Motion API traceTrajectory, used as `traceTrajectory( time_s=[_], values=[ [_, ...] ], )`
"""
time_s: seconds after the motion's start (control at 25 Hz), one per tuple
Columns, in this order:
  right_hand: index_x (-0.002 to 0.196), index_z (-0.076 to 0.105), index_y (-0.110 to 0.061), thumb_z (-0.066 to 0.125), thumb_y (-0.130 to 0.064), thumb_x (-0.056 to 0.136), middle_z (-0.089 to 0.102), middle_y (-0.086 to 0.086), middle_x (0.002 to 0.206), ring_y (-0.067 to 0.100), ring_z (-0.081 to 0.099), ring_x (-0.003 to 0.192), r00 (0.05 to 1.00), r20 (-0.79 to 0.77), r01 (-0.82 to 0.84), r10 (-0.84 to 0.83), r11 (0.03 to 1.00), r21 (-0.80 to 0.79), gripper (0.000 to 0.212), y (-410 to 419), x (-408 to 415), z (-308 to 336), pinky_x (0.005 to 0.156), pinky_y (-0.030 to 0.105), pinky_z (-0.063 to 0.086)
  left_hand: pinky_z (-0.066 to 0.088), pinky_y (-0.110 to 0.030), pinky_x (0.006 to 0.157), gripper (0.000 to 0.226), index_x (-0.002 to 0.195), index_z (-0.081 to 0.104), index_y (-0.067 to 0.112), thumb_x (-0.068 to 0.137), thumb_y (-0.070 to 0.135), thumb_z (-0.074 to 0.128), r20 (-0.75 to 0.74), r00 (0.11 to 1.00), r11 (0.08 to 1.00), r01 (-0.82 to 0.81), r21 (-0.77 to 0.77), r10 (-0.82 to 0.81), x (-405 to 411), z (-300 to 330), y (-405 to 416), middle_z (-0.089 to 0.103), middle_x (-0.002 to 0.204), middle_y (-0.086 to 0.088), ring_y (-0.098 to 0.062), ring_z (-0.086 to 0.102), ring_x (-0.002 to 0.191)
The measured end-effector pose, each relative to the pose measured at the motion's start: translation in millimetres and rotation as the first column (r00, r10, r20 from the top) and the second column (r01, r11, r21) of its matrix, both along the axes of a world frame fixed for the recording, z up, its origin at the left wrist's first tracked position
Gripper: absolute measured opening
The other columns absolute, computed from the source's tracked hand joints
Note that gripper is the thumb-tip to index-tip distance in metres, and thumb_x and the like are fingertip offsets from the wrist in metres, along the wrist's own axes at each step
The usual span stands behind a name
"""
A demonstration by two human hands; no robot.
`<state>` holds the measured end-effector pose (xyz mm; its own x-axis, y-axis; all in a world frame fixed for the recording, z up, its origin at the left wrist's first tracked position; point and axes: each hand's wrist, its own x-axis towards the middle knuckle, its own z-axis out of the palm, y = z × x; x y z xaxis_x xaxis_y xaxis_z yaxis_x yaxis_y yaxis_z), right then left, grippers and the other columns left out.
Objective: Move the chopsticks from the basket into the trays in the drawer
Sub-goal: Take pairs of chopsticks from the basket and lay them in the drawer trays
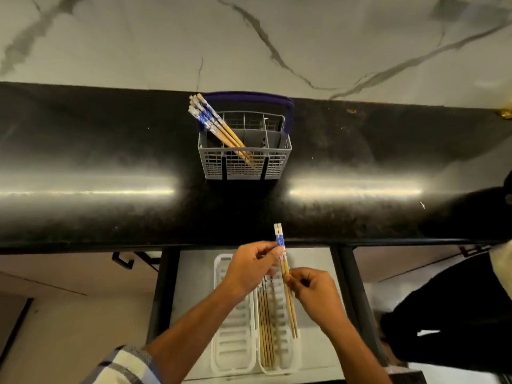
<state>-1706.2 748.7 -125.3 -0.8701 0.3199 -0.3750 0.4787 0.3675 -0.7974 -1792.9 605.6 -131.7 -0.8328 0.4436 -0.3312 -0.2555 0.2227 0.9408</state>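
Observation:
A grey cutlery basket (273, 164) with a purple handle stands on the dark counter, and several blue-patterned wooden chopsticks (213, 121) lean out of its left compartment. Below, in the open drawer, lie two white trays side by side. The left tray (235, 339) holds nothing; the right tray (286, 353) holds several chopsticks (266, 328). Above the right tray, both hands hold one pair of chopsticks (279, 236). My left hand (249, 270) pinches it near the blue top end and my right hand (315, 295) grips it lower down.
The black counter (110, 162) runs across the view, with a marble wall behind it. The drawer's dark frame (163, 295) borders the trays on both sides. A dark shape (457, 314) stands at the right, next to the drawer.

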Motion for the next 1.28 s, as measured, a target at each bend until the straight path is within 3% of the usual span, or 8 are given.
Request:
traceTrajectory(
  time_s=[0.16, 0.32, 0.4, 0.56, 0.64, 0.76, 1.28],
  values=[
    [0.076, 0.075, -0.023, 0.065, -0.020, 0.093, 0.072, -0.005, 0.069, 0.010, 0.068, 0.063, 0.979, 0.170, 0.088, -0.115, 0.983, 0.163, 0.020, -6, 24, -48, 0.062, 0.023, 0.058, 0.059, -0.035, 0.083, 0.019, 0.102, 0.073, 0.020, 0.091, 0.033, 0.065, 0.081, 0.996, 0.932, 0.058, -0.359, -0.030, 37, -66, -26, 0.071, 0.089, 0.006, -0.011, 0.068, 0.084],
    [0.082, 0.071, -0.017, 0.058, -0.018, 0.096, 0.067, -0.006, 0.071, 0.005, 0.060, 0.058, 0.950, 0.279, 0.029, -0.139, 0.931, 0.364, 0.019, -26, 23, -75, 0.053, 0.014, 0.047, 0.056, -0.029, 0.061, 0.020, 0.078, 0.064, 0.019, 0.085, 0.037, 0.070, 0.215, 0.976, 0.829, 0.142, -0.540, -0.027, 58, -101, -36, 0.067, 0.070, 0.004, -0.010, 0.063, 0.060],
    [0.090, 0.070, -0.015, 0.057, -0.019, 0.096, 0.068, -0.002, 0.079, 0.008, 0.061, 0.064, 0.932, 0.336, -0.028, -0.133, 0.900, 0.434, 0.015, -36, 13, -78, 0.057, 0.016, 0.048, 0.057, -0.031, 0.064, 0.024, 0.069, 0.059, 0.022, 0.084, 0.035, 0.071, 0.224, 0.973, 0.791, 0.173, -0.587, -0.047, 59, -107, -31, 0.066, 0.066, 0.003, -0.014, 0.065, 0.062],
    [0.108, 0.068, -0.013, 0.054, -0.017, 0.098, 0.072, 0.005, 0.106, 0.021, 0.070, 0.096, 0.898, 0.436, -0.201, -0.065, 0.821, 0.535, 0.017, -46, -11, -86, 0.080, 0.031, 0.057, 0.063, -0.039, 0.068, 0.020, 0.068, 0.056, 0.021, 0.085, 0.025, 0.066, 0.263, 0.963, 0.774, 0.206, -0.599, -0.053, 55, -112, -24, 0.072, 0.072, -0.005, -0.024, 0.074, 0.071],
    [0.114, 0.065, -0.012, 0.054, -0.017, 0.099, 0.071, 0.005, 0.112, 0.022, 0.069, 0.102, 0.876, 0.480, -0.247, -0.057, 0.800, 0.546, 0.020, -46, -19, -91, 0.084, 0.031, 0.058, 0.063, -0.038, 0.065, 0.019, 0.071, 0.056, 0.019, 0.087, 0.022, 0.066, 0.289, 0.956, 0.782, 0.212, -0.587, -0.042, 54, -112, -22, 0.072, 0.073, -0.007, -0.024, 0.075, 0.069],
    [0.116, 0.066, -0.013, 0.053, -0.019, 0.100, 0.071, 0.005, 0.113, 0.020, 0.070, 0.102, 0.852, 0.519, -0.281, -0.064, 0.782, 0.556, 0.021, -48, -26, -97, 0.083, 0.029, 0.057, 0.063, -0.037, 0.064, 0.018, 0.077, 0.057, 0.016, 0.090, 0.022, 0.068, 0.328, 0.945, 0.807, 0.186, -0.560, 0.009, 54, -115, -22, 0.070, 0.073, -0.006, -0.019, 0.071, 0.061],
    [0.120, 0.065, -0.012, 0.056, -0.020, 0.098, 0.068, 0.006, 0.120, 0.023, 0.067, 0.110, 0.805, 0.589, -0.276, -0.070, 0.835, 0.476, 0.025, -64, -29, -114, 0.091, 0.033, 0.056, 0.064, -0.038, 0.064, 0.017, 0.084, 0.059, 0.010, 0.091, 0.022, 0.069, 0.386, 0.921, 0.845, 0.163, -0.509, 0.055, 54, -124, -27, 0.071, 0.079, -0.011, -0.020, 0.071, 0.061]
  ],
)
